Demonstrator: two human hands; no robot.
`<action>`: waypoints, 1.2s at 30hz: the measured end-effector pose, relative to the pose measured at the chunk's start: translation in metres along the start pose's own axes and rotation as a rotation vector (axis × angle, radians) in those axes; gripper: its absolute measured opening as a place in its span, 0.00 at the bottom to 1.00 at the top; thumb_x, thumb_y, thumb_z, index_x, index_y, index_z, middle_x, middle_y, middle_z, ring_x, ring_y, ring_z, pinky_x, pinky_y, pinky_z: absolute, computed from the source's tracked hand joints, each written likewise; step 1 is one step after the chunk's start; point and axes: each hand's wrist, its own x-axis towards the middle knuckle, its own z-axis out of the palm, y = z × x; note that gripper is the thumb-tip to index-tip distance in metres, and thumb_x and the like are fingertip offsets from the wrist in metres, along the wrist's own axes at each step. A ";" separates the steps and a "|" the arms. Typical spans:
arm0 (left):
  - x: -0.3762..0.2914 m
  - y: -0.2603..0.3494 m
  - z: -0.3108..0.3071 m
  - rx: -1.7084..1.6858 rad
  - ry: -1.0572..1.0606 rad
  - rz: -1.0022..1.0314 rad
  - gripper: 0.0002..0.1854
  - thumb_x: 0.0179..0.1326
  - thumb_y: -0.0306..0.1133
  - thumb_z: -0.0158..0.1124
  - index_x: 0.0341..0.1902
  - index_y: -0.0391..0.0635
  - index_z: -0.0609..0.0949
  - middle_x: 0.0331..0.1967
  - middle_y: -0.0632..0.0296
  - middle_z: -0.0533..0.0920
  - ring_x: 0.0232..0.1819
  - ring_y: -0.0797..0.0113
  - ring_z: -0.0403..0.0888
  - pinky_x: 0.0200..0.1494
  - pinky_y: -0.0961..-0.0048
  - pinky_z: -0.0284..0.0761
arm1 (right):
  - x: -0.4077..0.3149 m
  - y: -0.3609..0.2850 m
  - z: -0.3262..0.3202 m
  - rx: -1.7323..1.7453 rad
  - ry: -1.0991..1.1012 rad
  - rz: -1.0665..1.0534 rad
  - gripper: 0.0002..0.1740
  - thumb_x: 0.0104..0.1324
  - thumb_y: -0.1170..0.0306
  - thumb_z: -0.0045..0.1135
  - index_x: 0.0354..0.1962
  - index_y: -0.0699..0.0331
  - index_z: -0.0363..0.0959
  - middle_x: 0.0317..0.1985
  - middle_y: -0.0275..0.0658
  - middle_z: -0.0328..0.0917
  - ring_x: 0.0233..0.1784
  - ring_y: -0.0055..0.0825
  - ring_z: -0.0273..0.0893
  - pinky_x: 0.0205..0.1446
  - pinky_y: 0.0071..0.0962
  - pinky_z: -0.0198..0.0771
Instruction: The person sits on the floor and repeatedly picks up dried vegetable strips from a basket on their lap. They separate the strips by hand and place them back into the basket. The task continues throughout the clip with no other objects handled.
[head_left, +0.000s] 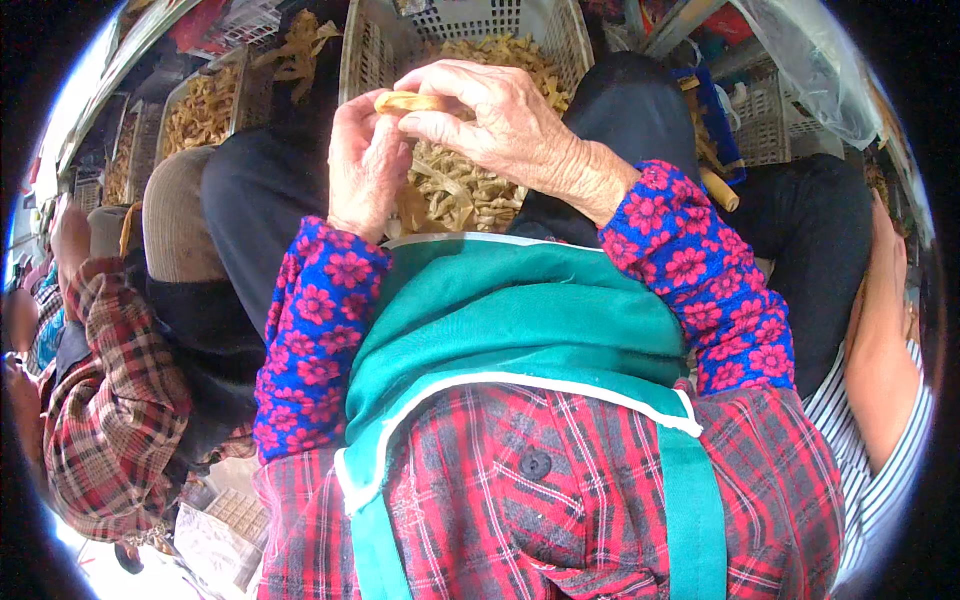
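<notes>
A folded yellow-tan strip (409, 103), seemingly dried food, is held up between my two hands. My right hand (502, 124) pinches it between thumb and forefinger. At its left end, the fingertips and thumb of my left hand (366, 161) grip it too. Beneath both hands lies a heap of pale, folded or knotted pieces (461, 195), partly hidden by my wrists. Beyond them, more tan strips (517, 56) fill a grey perforated plastic crate (469, 19). I cannot tell whether the nearer heap is in that same crate.
At the left, another crate (241, 94) holds similar strips, near a co-worker in a plaid sleeve (124, 375). A second person's bare arm (877, 360) is at the right. A blue tray (731, 150) and a rolled tan piece (720, 190) lie beside my knee.
</notes>
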 end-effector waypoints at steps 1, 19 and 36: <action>0.001 0.004 -0.002 -0.023 -0.051 -0.042 0.12 0.74 0.37 0.57 0.54 0.45 0.78 0.35 0.72 0.80 0.26 0.88 0.67 0.25 0.88 0.59 | -0.001 0.002 0.000 0.025 -0.012 0.050 0.15 0.67 0.58 0.61 0.38 0.63 0.78 0.33 0.46 0.80 0.39 0.46 0.81 0.42 0.38 0.76; -0.006 0.013 0.029 0.029 0.094 -0.081 0.16 0.75 0.47 0.56 0.49 0.46 0.79 0.27 0.73 0.78 0.20 0.87 0.66 0.20 0.87 0.57 | -0.015 0.008 -0.043 0.256 -0.167 0.577 0.12 0.74 0.62 0.57 0.40 0.63 0.79 0.25 0.29 0.78 0.20 0.11 0.72 0.22 0.16 0.66; 0.022 0.026 0.000 0.429 -0.289 0.076 0.18 0.77 0.36 0.49 0.29 0.42 0.76 0.21 0.70 0.71 0.26 0.79 0.67 0.30 0.78 0.65 | 0.009 0.014 -0.051 0.087 -0.123 0.474 0.12 0.74 0.64 0.56 0.42 0.65 0.80 0.23 0.30 0.77 0.22 0.12 0.73 0.27 0.18 0.70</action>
